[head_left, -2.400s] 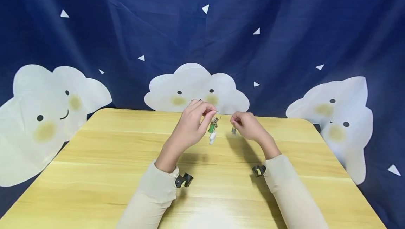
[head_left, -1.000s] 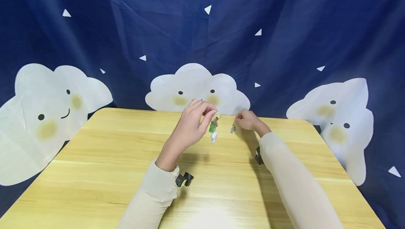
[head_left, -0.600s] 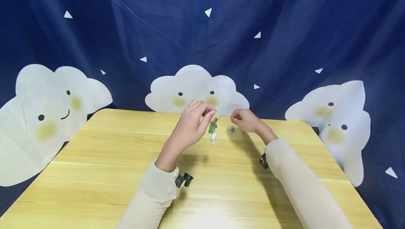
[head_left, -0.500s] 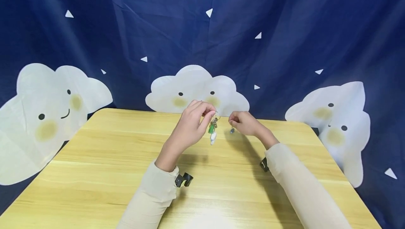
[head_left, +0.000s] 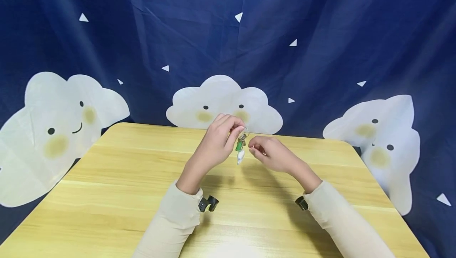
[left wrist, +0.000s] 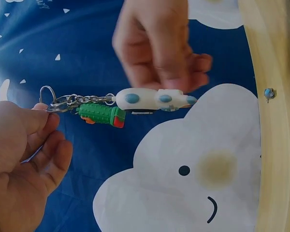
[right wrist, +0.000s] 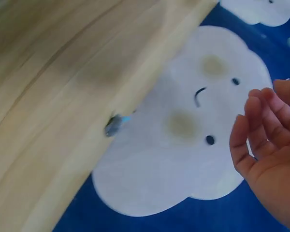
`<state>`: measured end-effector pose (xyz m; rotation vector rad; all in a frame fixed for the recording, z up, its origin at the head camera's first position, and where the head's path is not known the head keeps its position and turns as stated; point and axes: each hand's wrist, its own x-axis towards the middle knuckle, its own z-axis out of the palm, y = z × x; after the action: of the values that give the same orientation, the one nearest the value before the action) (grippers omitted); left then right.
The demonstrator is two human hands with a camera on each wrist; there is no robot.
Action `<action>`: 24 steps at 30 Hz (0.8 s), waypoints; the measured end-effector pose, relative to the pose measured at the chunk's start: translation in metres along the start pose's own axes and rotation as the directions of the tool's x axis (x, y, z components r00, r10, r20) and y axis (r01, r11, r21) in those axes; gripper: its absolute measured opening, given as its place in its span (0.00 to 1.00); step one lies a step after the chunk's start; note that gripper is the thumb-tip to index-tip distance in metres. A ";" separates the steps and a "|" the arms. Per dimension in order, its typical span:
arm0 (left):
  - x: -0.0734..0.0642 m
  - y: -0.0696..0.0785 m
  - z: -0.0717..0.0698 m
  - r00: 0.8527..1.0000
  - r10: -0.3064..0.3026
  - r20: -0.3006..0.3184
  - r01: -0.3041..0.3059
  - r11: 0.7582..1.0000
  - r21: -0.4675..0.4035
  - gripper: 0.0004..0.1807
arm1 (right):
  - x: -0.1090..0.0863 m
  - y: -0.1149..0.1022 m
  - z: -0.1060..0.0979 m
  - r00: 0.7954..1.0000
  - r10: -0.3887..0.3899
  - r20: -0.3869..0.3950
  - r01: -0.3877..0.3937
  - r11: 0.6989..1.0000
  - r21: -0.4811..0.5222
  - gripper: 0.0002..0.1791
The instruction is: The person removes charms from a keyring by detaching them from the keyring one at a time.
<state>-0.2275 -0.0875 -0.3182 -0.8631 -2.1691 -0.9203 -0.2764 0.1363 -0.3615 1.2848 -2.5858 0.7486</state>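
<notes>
My left hand (head_left: 217,139) pinches a metal key ring (left wrist: 47,94) above the table. From the ring, on short chains, hang a green charm (left wrist: 101,114) with red and orange parts and a white charm (left wrist: 147,99) with blue spots. A small brownish charm (head_left: 244,143) shows beside the green one in the head view. My right hand (head_left: 274,153), fingers loosely bent and holding nothing, is just right of the charms. The left wrist view has it blurred, close to the white charm; whether it touches is unclear. A small grey-blue charm (left wrist: 269,93) rests on the table, out of sight in the head view.
The light wooden table (head_left: 142,186) spans the foreground. Behind it hangs a dark blue cloth (head_left: 199,32) printed with white smiling clouds and small triangles. Black camera mounts (head_left: 208,203) sit at both wrists.
My right hand has let go of the small grey-blue charm, leaving it on the table, and has moved left and nearer to the hanging charms. The left hand has hardly moved.
</notes>
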 end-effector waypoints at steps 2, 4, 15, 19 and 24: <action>0.000 -0.001 0.000 1.000 0.000 0.000 0.000 1.000 0.006 0.06 | -0.001 -0.008 -0.001 0.999 -0.022 -0.041 0.022 1.000 0.006 0.04; 0.000 -0.001 0.000 1.000 -0.001 -0.001 0.001 1.000 0.010 0.06 | -0.001 -0.016 -0.002 0.995 -0.038 -0.087 0.040 0.999 0.012 0.04; 0.000 -0.002 0.001 1.000 0.012 -0.003 -0.012 0.999 0.036 0.05 | 0.001 -0.041 -0.010 0.934 -0.115 -0.338 0.115 0.993 -0.021 0.06; 0.000 -0.002 0.001 1.000 0.025 -0.004 -0.024 0.999 0.044 0.05 | 0.003 -0.045 -0.011 0.902 -0.137 -0.410 0.143 0.990 -0.014 0.05; 0.001 -0.002 0.001 0.999 0.044 -0.001 -0.043 0.997 0.067 0.04 | 0.005 -0.048 -0.010 0.874 -0.144 -0.465 0.161 0.987 -0.003 0.04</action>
<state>-0.2298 -0.0880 -0.3191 -0.8724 -2.1579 -0.8221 -0.2421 0.1133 -0.3340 1.1318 -2.0732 0.9420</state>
